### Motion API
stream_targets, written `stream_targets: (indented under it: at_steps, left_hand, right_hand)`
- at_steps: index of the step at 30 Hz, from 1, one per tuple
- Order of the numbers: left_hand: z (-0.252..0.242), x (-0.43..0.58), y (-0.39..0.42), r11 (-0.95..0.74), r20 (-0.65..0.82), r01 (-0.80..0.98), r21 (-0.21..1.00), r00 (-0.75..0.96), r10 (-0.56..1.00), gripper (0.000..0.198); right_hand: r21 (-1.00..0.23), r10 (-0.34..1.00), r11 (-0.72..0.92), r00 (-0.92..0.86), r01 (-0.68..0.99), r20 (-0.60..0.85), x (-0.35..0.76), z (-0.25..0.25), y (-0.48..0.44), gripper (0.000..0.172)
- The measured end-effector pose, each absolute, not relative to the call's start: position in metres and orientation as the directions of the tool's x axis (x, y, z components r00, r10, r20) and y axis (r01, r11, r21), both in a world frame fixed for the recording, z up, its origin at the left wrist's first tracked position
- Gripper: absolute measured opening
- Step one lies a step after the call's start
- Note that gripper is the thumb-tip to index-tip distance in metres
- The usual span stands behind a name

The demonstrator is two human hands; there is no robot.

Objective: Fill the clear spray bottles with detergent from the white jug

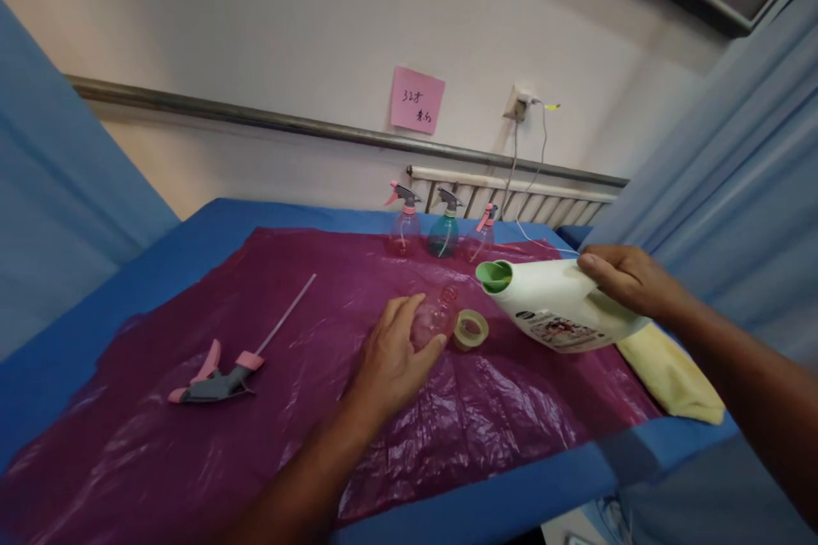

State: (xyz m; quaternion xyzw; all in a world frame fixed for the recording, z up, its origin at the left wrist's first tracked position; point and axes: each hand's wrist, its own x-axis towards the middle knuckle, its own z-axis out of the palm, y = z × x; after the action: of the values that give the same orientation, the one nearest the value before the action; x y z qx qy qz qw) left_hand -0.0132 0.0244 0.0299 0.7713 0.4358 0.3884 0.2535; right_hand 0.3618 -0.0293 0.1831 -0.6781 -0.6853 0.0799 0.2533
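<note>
My left hand (400, 349) is wrapped round a clear pink bottle (432, 319) without a spray head, its open neck tilted up to the right. My right hand (619, 277) grips a large white jug (562, 294) by its handle. The jug is tipped left, and its green spout (495, 275) is above and to the right of the bottle's neck. Just right of the bottle sits a small pale green cap or cup (471, 329). A grey and pink spray head (221, 379) with a long tube lies on the purple plastic sheet (307, 451) at the left.
Three spray bottles stand at the back: a pink one (404, 230), a teal one (444, 232) and another pink one (481, 240). A folded yellow cloth (671, 375) lies at the right edge. Blue curtains (722, 162) hang on both sides, and a cable (515, 153) runs down the wall.
</note>
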Motion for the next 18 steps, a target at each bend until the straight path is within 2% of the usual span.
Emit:
stream_targets:
  at_steps: [7,10,14,18]
  left_hand:
    - [0.026,-0.016,0.027,-0.415,0.312,0.499,0.761,0.281,0.908,0.064]
    - [0.027,-0.015,0.026,-0.344,0.245,0.511,0.788,0.253,0.936,0.074]
    - [0.027,-0.015,0.025,-0.291,0.201,0.506,0.812,0.226,0.953,0.088]
    - [0.026,-0.018,0.024,-0.294,0.216,0.528,0.797,0.206,0.954,0.086]
  right_hand:
    - [-0.649,0.882,-0.016,0.316,0.76,0.349,0.383,0.149,-0.05,0.067]
    - [-0.741,0.806,-0.016,0.447,0.672,0.388,0.386,0.126,-0.057,0.073]
    - [-0.844,0.682,-0.014,0.623,0.536,0.384,0.382,0.098,-0.064,0.072]
    - [-0.902,0.581,-0.003,0.735,0.432,0.35,0.372,0.08,-0.069,0.07]
